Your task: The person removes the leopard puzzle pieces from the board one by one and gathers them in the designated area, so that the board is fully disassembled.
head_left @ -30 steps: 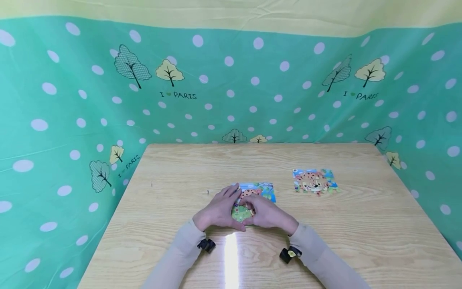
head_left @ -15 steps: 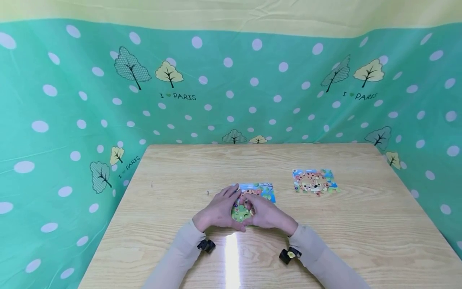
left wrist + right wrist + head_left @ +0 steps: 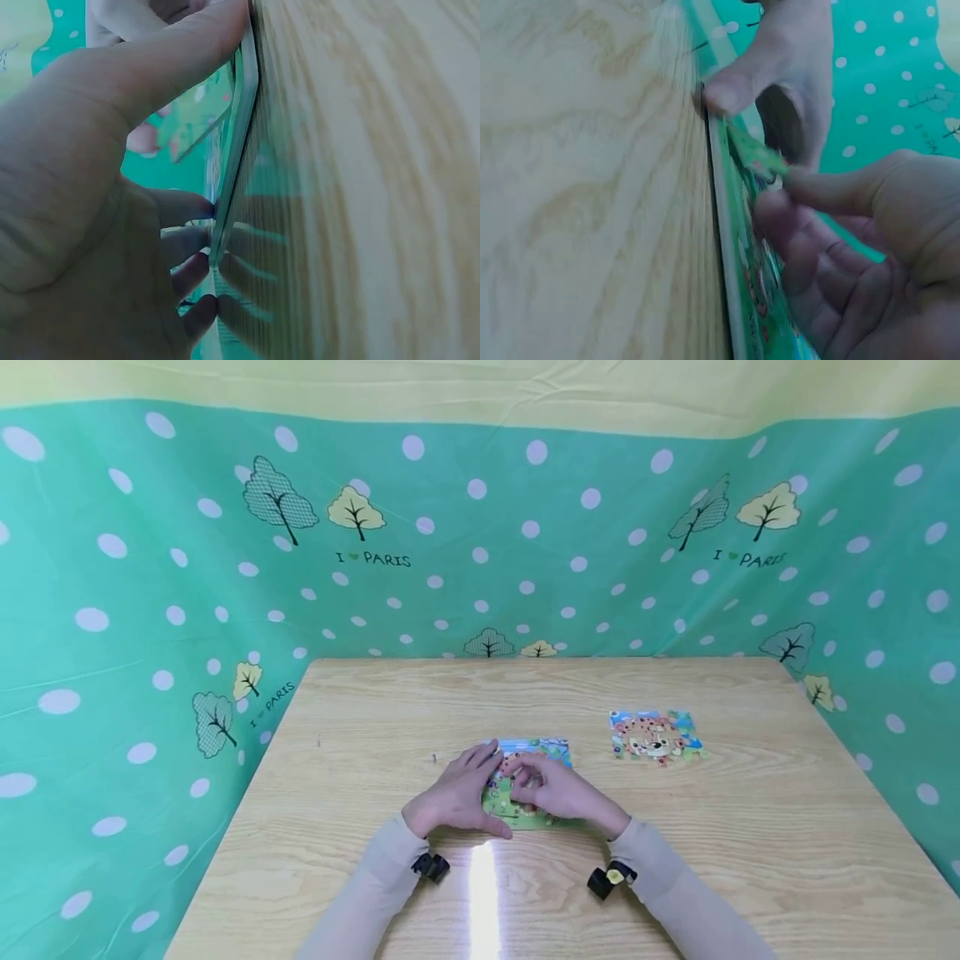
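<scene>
A picture puzzle board (image 3: 555, 747) with a blue and green print lies on the table between both hands. My left hand (image 3: 455, 792) rests along its left side, thumb at the near edge and fingers spread, fairly straight. In the left wrist view, those fingertips (image 3: 196, 274) touch the board's edge. Over the board, my right hand (image 3: 557, 789) pinches a green puzzle piece (image 3: 756, 152) between thumb and forefinger. The piece is tilted, one end raised, near the left thumb (image 3: 731, 94); whether it still touches the board, I cannot tell. The hands hide much of the picture.
To the right on the wooden table (image 3: 750, 827) lies a second group of puzzle pieces (image 3: 652, 737) showing a spotted animal face. A tiny dark object (image 3: 433, 758) sits left of the board. Dotted green cloth (image 3: 525, 568) hangs behind the table.
My right hand has shifted a little right and lifted a green puzzle piece at an angle. More of the board's near right part shows. My left hand has stayed in place.
</scene>
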{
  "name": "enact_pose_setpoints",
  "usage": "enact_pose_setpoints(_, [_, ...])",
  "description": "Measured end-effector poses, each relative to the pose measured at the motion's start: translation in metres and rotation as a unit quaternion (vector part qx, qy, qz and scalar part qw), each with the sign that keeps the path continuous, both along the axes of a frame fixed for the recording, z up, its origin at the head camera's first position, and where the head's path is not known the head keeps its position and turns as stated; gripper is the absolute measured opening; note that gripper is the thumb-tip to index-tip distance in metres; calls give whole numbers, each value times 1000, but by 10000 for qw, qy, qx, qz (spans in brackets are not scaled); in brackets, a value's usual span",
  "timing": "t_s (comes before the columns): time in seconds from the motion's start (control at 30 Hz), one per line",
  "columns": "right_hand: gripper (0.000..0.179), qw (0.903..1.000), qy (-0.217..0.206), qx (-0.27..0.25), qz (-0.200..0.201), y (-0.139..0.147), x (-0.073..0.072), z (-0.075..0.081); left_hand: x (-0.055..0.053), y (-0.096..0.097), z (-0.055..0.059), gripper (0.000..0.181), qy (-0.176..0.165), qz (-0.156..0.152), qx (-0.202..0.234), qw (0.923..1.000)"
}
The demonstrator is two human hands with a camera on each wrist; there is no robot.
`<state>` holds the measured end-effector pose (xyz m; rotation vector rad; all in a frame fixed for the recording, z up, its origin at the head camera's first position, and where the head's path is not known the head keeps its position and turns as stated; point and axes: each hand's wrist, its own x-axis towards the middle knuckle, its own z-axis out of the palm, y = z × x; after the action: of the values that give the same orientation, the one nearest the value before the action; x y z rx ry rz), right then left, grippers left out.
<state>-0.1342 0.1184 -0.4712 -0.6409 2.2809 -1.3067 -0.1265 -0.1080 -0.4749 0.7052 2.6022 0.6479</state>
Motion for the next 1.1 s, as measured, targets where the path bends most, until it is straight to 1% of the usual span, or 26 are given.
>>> enact_pose_setpoints(0.03, [28,9999,-108,-114,-26,1,0,1,0,0,0,125,2,15,-28,10000])
enact_pose_setpoints(0.13, [29,9992,-171,-346,-120,4,-3,4,1,3,1,119,40,95,-132,9999])
enact_pose_setpoints(0.23, [28,9993,98,-271,-254,10,-7,5,0,5,0,117,171,111,-204,9996])
enact_pose_setpoints(0.33, [23,9985,158,-231,-464,17,-10,3,0,7,-2,118,247,89,-308,9992])
enact_pose_setpoints(0.4, [19,9979,41,-258,-588,21,-11,2,0,8,-3,118,267,86,-359,9990])
enact_pose_setpoints(0.57, [19,9948,-324,-430,-866,30,-13,2,2,9,-3,115,266,133,-320,9990])
enact_pose_setpoints(0.67, [20,9936,-394,-456,-959,34,-13,1,3,9,-2,113,241,143,-301,9992])
enact_pose_setpoints(0.87, [19,9926,-538,-502,-965,36,-14,-1,3,9,-3,113,297,139,-231,9992])
enact_pose_setpoints(1.0, [21,9914,-624,-521,-1022,37,-15,-4,3,9,-3,114,288,148,-281,9991])
enact_pose_setpoints(1.1, [23,9907,-598,-488,-1118,39,-16,-6,2,9,-4,114,300,148,-270,9991])
